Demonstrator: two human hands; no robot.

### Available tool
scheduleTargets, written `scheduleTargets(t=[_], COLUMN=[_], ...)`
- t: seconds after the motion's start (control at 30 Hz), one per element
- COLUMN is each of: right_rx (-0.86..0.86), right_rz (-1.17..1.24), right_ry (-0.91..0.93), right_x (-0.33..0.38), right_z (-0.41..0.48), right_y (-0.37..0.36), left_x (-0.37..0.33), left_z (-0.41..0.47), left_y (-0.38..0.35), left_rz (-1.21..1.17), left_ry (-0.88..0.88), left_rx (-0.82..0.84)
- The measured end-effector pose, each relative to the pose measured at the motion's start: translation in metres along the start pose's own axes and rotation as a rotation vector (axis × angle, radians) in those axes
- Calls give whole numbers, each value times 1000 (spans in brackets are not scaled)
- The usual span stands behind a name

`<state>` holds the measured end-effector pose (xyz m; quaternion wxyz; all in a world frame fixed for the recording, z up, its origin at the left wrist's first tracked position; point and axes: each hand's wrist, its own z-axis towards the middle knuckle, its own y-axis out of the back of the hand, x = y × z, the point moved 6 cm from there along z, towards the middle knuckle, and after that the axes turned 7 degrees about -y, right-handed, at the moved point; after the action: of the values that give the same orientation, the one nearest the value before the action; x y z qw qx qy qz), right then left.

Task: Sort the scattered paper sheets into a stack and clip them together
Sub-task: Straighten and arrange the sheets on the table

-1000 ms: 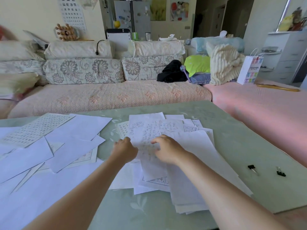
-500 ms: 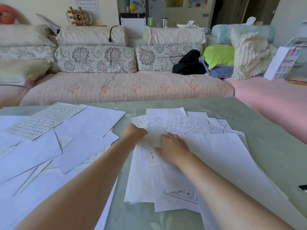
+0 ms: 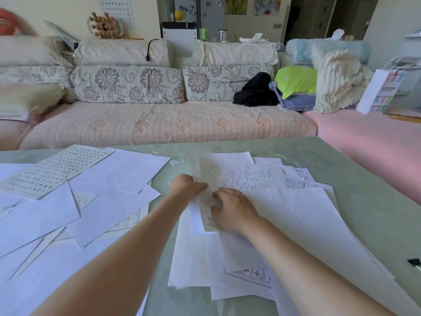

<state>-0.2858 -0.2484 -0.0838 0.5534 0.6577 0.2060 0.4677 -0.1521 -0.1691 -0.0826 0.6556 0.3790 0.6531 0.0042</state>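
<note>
Green table (image 3: pixel 355 183) w/ scattered sheets (image 3: pixel 102 208): L hand (image 3: pixel 188 187) pinches handwritten sheet (image 3: pixel 246 176) edge, R hand (image 3: pixel 234 212) rests on it, grip unclear.

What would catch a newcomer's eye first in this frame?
The left hand and right hand meet on a handwritten sheet at the middle of the green table. More white sheets lie scattered across its left side; a black binder clip sits at the far right.
</note>
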Motion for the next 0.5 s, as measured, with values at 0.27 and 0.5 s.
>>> scheduleTargets(t=[0.27,0.5], right_rx=[69,97], right_rz=[-10,-38], right_ry=[-34,-42], right_x=[-3,15], right_z=[-1,-14], right_y=[-1,6], left_x=[2,40], left_z=[-15,-46], left_y=[11,115], left_rz=[-111,-112], left_ry=[-62,-130], left_rx=[-56,-206])
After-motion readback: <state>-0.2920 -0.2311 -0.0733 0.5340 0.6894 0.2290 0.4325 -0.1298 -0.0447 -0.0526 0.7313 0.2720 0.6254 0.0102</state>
